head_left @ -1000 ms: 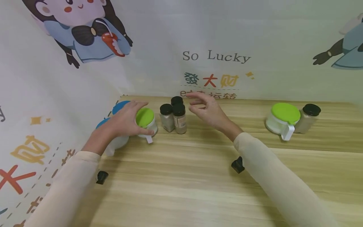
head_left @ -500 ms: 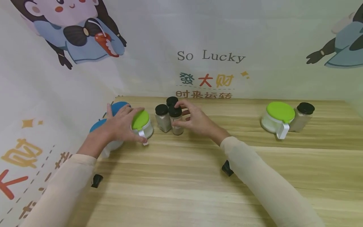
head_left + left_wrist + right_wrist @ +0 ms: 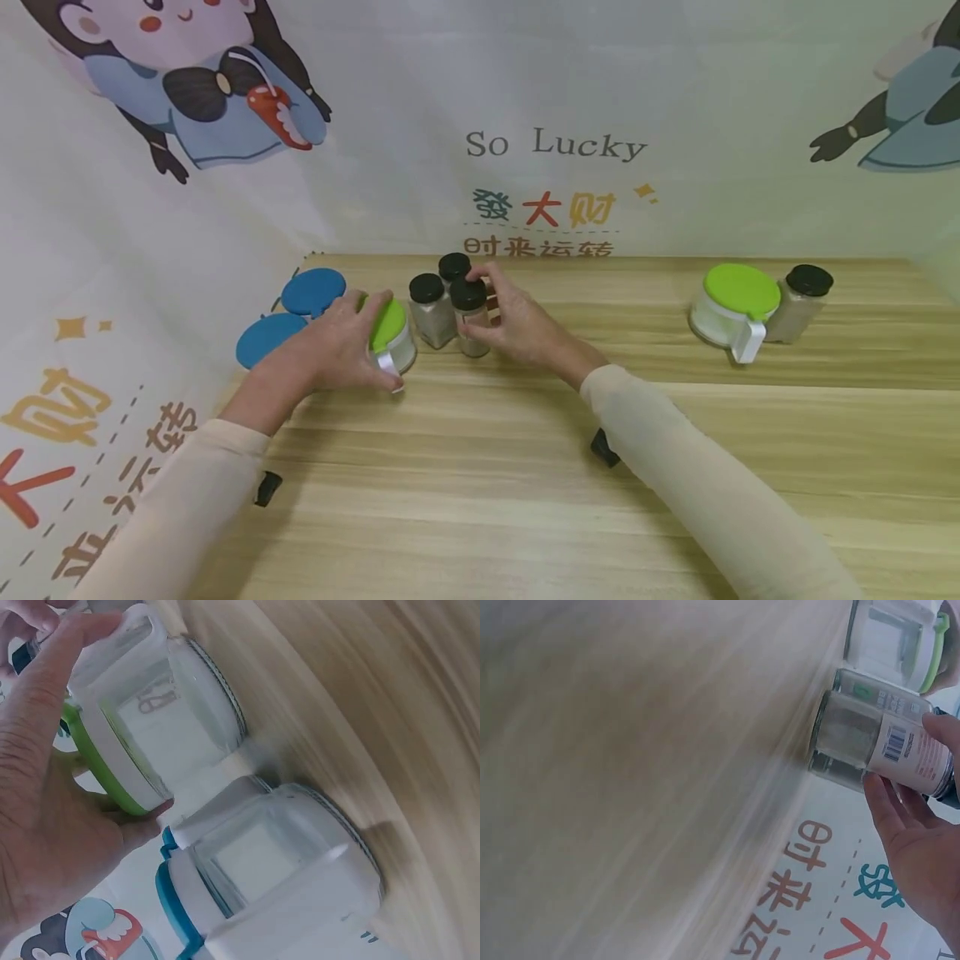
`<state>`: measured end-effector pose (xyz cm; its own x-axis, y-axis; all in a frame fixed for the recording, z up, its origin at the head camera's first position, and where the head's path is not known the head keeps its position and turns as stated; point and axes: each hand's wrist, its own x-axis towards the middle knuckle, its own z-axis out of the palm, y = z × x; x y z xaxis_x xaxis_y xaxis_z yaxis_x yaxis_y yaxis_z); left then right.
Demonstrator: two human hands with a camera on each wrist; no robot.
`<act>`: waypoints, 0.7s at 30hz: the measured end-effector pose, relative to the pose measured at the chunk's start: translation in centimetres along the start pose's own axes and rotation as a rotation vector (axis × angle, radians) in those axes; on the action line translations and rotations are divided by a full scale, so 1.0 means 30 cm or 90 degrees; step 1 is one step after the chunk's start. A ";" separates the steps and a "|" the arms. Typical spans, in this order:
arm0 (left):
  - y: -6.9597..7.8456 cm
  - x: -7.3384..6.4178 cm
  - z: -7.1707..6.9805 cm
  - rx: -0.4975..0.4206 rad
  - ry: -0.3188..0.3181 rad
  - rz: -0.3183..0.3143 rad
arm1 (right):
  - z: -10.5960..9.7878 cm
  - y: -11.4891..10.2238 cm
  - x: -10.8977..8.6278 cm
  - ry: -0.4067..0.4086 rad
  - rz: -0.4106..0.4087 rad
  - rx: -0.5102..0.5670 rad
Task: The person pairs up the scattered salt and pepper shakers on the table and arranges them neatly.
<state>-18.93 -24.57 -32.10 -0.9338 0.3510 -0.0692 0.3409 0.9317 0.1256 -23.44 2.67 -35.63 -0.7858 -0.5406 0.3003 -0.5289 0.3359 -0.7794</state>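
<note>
My left hand (image 3: 337, 346) grips a seasoning jar with a green lid (image 3: 388, 323), fingers over the far side of the lid and thumb at the white handle. In the left wrist view that jar (image 3: 157, 712) has a clear body and stands close to the wood. My right hand (image 3: 521, 325) holds a small spice bottle (image 3: 474, 340) with a black cap between thumb and fingers. The right wrist view shows its barcode label (image 3: 907, 746). Two more black-capped bottles stand close behind and left of it, a nearer one (image 3: 432, 317) and a farther one (image 3: 454, 266).
Two blue-lidded jars (image 3: 272, 337) stand left of my left hand, by the curtain. At the right are another green-lidded jar (image 3: 731, 312) and a black-capped bottle (image 3: 801, 308). Black clips (image 3: 267, 488) lie at my sleeves. A printed curtain (image 3: 375, 192) closes the back.
My right hand has come in from the right to the front spice bottle, which has shifted slightly right. My left hand has settled round the green-lidded jar and moved it a little rightward.
</note>
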 end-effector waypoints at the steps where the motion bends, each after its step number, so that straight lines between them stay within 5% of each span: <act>1: 0.002 -0.001 0.004 -0.016 -0.002 0.001 | -0.001 0.001 -0.001 -0.002 -0.002 -0.006; 9: -0.017 -0.009 0.039 -0.151 0.025 -0.024 | -0.005 0.014 -0.006 -0.018 -0.035 -0.032; 21: -0.018 -0.053 0.036 -0.175 0.064 -0.008 | -0.023 0.012 -0.026 0.000 -0.062 -0.021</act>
<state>-17.51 -25.52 -33.13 -0.9486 0.3156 0.0239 0.2995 0.8706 0.3903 -23.25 3.73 -35.77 -0.7302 -0.5716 0.3742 -0.6133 0.3071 -0.7277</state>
